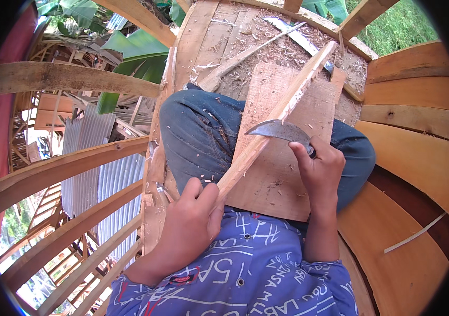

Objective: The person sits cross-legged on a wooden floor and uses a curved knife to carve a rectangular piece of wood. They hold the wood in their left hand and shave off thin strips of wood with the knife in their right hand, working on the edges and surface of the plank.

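A long pale stick of wood [251, 152] slants from my lap up and away to the right, its far part roughly whittled. My left hand [190, 224] is closed around its near end. In my right hand [319, 168] is a curved knife [280, 129], gripped by its dark handle with the thumb along the near end of the blade. The blade lies across the stick at about its middle and touches it. Under both, a flat wooden board [272, 184] rests across my crossed legs, with a few shavings on it.
Beyond the board, a machete [303, 42] and another carved stick [245, 55] lie on the plank floor [198, 39] among many shavings. Wooden rails [72, 163] line the left, with a drop to corrugated metal sheets [119, 195] below. A plank wall [408, 147] stands close on the right.
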Demonstrator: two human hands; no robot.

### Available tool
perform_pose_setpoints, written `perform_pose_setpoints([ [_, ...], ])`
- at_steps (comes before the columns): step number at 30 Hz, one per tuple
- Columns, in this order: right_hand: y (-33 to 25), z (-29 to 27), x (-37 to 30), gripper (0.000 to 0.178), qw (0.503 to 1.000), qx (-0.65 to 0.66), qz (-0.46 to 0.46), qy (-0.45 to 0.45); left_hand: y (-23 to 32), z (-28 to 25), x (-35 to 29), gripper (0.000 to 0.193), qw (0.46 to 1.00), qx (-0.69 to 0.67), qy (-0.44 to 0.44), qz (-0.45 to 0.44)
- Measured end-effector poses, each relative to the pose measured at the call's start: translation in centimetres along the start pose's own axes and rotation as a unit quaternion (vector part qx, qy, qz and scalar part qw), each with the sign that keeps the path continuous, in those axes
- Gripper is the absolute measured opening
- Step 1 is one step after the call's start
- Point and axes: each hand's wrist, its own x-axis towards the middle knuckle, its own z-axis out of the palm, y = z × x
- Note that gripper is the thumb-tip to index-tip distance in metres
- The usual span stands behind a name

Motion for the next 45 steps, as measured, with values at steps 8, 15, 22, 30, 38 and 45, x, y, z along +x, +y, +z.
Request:
perform_pose_setpoints([
  [8,8.0,-3.3,2.4,0.054,0.962,0.042,0.238,0.13,-0.6,0.1,-1.0,0.018,1.0,0.003,-0.012,0.015],
  [15,5.6,-2.7,0.5,0.055,0.977,0.138,0.145,0.075,-0.1,-0.5,-1.1,0.019,1.0,0.007,-0.005,-0.003],
  [22,6.0,-2.0,0.7,0.052,0.953,0.247,0.17,0.035,-1.5,0.0,-1.8,0.011,0.999,0.012,0.04,0.011],
  [30,5.7,-1.8,1.2,0.054,0.91,0.376,0.175,-0.011,-6.9,1.0,-5.1,0.014,0.995,0.011,0.097,0.032],
  [38,1.7,-0.9,1.7,0.045,0.918,0.351,0.166,-0.087,-9.0,1.4,-5.7,0.013,0.996,-0.003,0.089,0.012],
  [45,-0.6,-0.9,2.6,0.051,0.981,0.179,-0.054,-0.058,-9.6,1.5,-4.7,0.017,0.998,-0.031,0.06,0.01],
])
